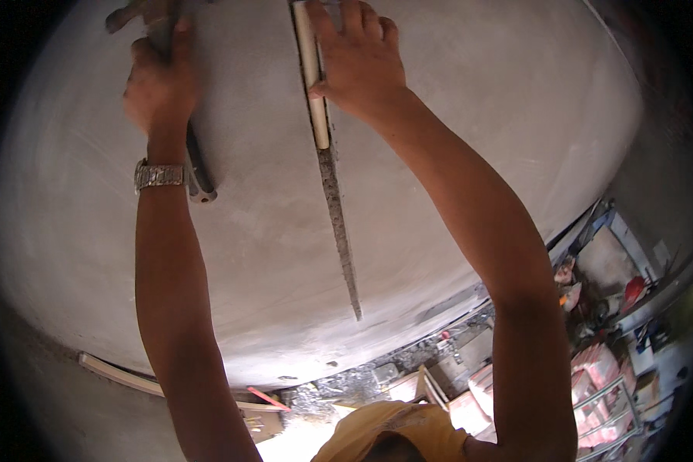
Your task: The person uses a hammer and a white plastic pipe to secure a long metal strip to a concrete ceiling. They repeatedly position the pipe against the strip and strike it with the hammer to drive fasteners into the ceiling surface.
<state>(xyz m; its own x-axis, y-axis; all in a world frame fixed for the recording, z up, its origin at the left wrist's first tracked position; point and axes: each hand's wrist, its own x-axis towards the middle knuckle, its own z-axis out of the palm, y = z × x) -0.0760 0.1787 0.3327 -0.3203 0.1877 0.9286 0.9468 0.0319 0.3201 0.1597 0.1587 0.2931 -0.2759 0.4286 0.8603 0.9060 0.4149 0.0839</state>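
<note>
Yellow cloth [393, 431] is seen nearest the camera, well below the groove [337, 219], with two bare arms [173, 285] raised to either side of it. Within the groove's upper part a pale tube [310, 65] is lodged lengthwise; its lower end is stopped partway down, and the rough, bare stretch beneath is left unfilled. Beyond the frame the tube's upper end is cut off.

Across the tube, from the groove's right side, the right hand [358, 65] is laid, thumb and forefinger set against it; whether the tube is pinched or merely pressed cannot be told. To the left of the groove, the left hand [155, 88] is wrapped round the handle of a hammer [199, 165], its head blurred. A metal wristwatch [160, 175] is worn on that arm.

Around the groove extends a smooth grey wall [246, 239]; below and to its right, pink-and-white sacks [593, 385] are heaped among clutter.

Seating of the tube is judged to be in hand; steady holding and light, even tapping would seem to be called for.
</note>
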